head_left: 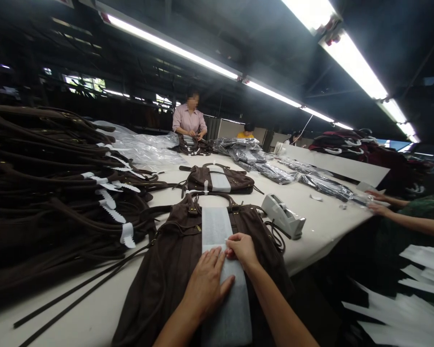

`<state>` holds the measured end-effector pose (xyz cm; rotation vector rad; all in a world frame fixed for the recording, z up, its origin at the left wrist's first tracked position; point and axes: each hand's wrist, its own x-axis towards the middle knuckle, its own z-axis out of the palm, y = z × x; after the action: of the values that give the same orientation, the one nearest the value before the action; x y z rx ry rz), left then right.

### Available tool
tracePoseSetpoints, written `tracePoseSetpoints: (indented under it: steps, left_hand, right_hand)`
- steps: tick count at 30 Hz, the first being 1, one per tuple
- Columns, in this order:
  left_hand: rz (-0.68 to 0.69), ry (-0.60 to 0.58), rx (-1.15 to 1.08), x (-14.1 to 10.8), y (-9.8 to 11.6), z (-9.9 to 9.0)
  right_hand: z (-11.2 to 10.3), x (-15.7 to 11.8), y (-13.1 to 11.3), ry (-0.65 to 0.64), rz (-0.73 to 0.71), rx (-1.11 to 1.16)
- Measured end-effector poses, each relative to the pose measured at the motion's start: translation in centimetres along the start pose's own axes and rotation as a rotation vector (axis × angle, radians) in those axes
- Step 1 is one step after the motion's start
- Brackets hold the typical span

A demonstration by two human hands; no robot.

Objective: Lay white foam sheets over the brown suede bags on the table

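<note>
A dark brown handbag (173,250) lies on the table in front of me, with a pale strip of thin paper (217,224) running down its middle. One end of the paper overlaps the rest near my fingers. My left hand (209,282) rests flat on the strip, its fingers stretched out and thumb apart. Just to its right, my right hand (241,251) pinches a small whitish piece that looks like tape, at the overlap. A grey tape dispenser (284,217) stands right of the bag. Another brown handbag (238,180), also banded with paper, lies beyond.
Brown bags with white-wrapped handles (58,193) are piled high on the left. Clear plastic bags (141,144) and wrapped goods (249,156) lie farther back. A person (190,118) works at the far side; another person's hands (379,202) reach in from the right. White sheets (405,313) are at lower right.
</note>
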<state>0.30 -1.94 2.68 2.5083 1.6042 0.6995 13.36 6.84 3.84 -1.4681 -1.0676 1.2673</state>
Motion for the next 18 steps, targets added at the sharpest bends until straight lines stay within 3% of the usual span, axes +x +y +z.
tracePoseSetpoints:
  steps: [12, 16, 18]
  left_hand:
    - [-0.013, -0.049, 0.026, 0.1, 0.3, -0.7]
    - [-0.022, -0.052, 0.023, 0.1, 0.2, -0.6]
    - [-0.023, -0.061, 0.03, 0.1, 0.2, -0.5]
  right_hand:
    - [-1.7, -0.1, -1.8, -0.248, 0.118, -0.265]
    - [-3.0, -2.2, -1.2, -0.302, 0.084, -0.336]
    - [-3.5, -3.7, -1.1, -0.258, -0.055, -0.43]
